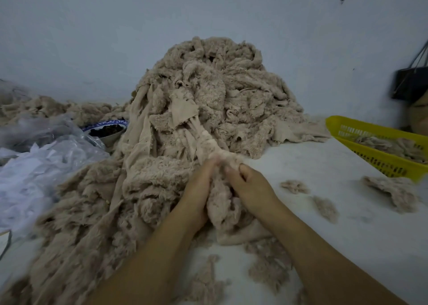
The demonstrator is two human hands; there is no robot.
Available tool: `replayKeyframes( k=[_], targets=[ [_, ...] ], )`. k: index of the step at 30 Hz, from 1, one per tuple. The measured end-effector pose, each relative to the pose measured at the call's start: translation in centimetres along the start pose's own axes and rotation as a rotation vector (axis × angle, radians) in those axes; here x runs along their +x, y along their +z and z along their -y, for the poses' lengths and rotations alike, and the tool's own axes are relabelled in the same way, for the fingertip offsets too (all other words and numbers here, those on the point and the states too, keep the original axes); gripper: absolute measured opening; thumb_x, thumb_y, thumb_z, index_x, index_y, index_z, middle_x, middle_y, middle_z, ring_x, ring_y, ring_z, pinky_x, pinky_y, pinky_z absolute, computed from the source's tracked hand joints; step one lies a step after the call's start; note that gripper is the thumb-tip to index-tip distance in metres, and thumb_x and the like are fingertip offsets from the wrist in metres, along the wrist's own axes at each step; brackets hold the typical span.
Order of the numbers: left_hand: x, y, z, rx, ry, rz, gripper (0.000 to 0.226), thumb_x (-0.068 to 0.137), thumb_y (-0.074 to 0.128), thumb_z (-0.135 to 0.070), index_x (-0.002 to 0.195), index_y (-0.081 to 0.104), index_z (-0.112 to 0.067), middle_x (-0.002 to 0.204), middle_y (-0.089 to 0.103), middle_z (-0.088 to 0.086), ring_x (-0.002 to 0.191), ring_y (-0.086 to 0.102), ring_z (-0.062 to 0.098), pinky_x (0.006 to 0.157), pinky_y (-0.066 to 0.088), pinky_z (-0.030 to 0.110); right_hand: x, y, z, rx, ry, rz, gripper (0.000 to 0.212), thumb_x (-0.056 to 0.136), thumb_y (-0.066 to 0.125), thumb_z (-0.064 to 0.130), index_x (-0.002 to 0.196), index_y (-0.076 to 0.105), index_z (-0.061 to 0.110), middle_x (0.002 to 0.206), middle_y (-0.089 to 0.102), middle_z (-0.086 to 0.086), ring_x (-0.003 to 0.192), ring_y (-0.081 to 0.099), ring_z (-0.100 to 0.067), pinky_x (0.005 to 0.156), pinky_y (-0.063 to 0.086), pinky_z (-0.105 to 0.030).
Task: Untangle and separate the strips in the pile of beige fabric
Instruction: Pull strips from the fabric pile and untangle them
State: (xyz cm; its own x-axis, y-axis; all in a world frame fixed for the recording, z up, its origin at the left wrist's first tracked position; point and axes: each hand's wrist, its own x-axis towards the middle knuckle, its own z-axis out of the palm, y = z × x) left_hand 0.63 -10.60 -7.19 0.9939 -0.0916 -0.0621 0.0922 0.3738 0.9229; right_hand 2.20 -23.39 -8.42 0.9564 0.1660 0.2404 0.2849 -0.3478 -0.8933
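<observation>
Bags [34,165] far left. Pile [208,84] centre, on table [324,223]. My left hand [196,189] grips a strip [221,203] trailing from the pile; right hand [251,186] pinches the same strip. Basket [375,162] right.

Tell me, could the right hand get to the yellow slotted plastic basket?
Probably yes. Only bare white tabletop and small beige fluffy scraps lie between the right hand and the yellow slotted plastic basket, though that hand grips a beige fabric strip.

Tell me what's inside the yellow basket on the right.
Beige fluffy fabric pieces lie inside the yellow basket. Its near wall and the frame edge hide the floor and anything beneath them.
</observation>
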Motion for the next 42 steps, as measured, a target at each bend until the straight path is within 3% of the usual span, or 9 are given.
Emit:
replayKeyframes(
  k=[5,11,19,23,27,30,34,38,42],
  targets=[
    [1.0,-1.0,-1.3,-0.44,-0.067,-0.082,0.035,0.099,0.053,-0.032,0.08,0.067,-0.006,0.07,0.064,0.005,0.058,0.063,0.014,0.057,0.056,0.024,-0.5,0.8,-0.1,-0.064,-0.117,0.288,0.048,0.1,0.055,0.03,0.06,0.029,0.029,0.049,0.031,0.014,0.045,0.028,-0.002,0.043,0.025,-0.017],
    [1.6,-1.7,-1.7,-0.661,-0.019,-0.22,0.036,0.1,0.05,-0.023,0.069,0.062,-0.011,0.058,0.057,0.0,0.044,0.055,0.01,0.045,0.05,0.017,-0.7,0.3,0.3,-0.042,-0.122,0.358,0.049,0.102,0.053,0.03,0.06,0.028,0.03,0.052,0.027,0.014,0.046,0.025,-0.003,0.044,0.022,-0.019],
    [2.0,-2.3,-1.4,-0.548,-0.007,-0.32,0.033,0.102,0.05,-0.025,0.072,0.06,-0.013,0.059,0.058,-0.001,0.046,0.056,0.008,0.047,0.05,0.017,-0.8,0.4,0.4,0.025,-0.099,0.392,0.04,0.101,0.052,0.028,0.067,0.035,0.018,0.063,0.031,0.001,0.054,0.03,-0.01,0.047,0.026,-0.021],
    [1.5,-1.8,-1.1,-0.376,0.002,-0.204,0.038,0.102,0.048,-0.034,0.077,0.065,-0.012,0.062,0.065,0.004,0.05,0.065,0.013,0.047,0.054,0.023,-0.5,-0.4,-0.4,0.129,0.023,0.148,0.048,0.098,0.055,0.032,0.057,0.032,0.029,0.056,0.032,0.009,0.051,0.031,-0.008,0.045,0.029,-0.02],
    [1.2,-1.3,-0.7,-0.289,-0.032,-0.143,0.027,0.099,0.054,-0.026,0.11,0.064,-0.003,0.093,0.074,0.013,0.081,0.074,0.024,0.061,0.06,0.034,0.0,-0.7,-0.7,0.313,0.168,0.062,0.026,0.098,0.056,0.035,0.075,0.048,0.025,0.071,0.052,-0.001,0.063,0.053,-0.019,0.056,0.051,-0.042],
    [0.9,-1.1,-0.7,-0.193,-0.003,-0.2,0.021,0.098,0.057,-0.022,0.092,0.06,-0.003,0.072,0.072,0.008,0.063,0.071,0.016,0.05,0.054,0.024,0.2,-0.2,-0.4,0.428,0.18,0.123,0.045,0.089,0.062,0.055,0.094,0.059,0.011,0.098,0.07,-0.01,0.089,0.071,-0.017,0.073,0.06,-0.034],
    [0.5,-0.6,-0.6,-0.197,-0.003,-0.122,0.028,0.092,0.066,-0.029,0.103,0.068,-0.004,0.094,0.075,0.015,0.082,0.075,0.024,0.06,0.058,0.028,-0.3,0.5,-0.2,0.231,0.057,0.218,0.022,0.087,0.064,0.06,0.101,0.071,0.045,0.101,0.072,0.028,0.096,0.066,0.008,0.074,0.05,-0.007],
    [0.9,-0.1,-0.3,-0.207,0.02,-0.123,0.022,0.087,0.066,-0.027,0.08,0.063,-0.007,0.073,0.068,0.008,0.066,0.069,0.017,0.057,0.057,0.024,-0.4,0.4,-0.4,0.208,0.061,0.166,0.015,0.097,0.06,0.038,0.104,0.072,0.032,0.097,0.073,0.023,0.093,0.067,0.004,0.077,0.051,-0.014],
    [2.0,-1.0,-1.0,-0.355,0.053,-0.237,0.023,0.102,0.048,-0.023,0.097,0.06,-0.004,0.084,0.064,0.008,0.074,0.064,0.018,0.062,0.058,0.026,-0.6,0.3,0.0,0.122,0.005,0.292,0.041,0.1,0.055,0.032,0.103,0.058,-0.008,0.083,0.062,-0.01,0.074,0.058,-0.025,0.07,0.045,-0.036]
  ],
)
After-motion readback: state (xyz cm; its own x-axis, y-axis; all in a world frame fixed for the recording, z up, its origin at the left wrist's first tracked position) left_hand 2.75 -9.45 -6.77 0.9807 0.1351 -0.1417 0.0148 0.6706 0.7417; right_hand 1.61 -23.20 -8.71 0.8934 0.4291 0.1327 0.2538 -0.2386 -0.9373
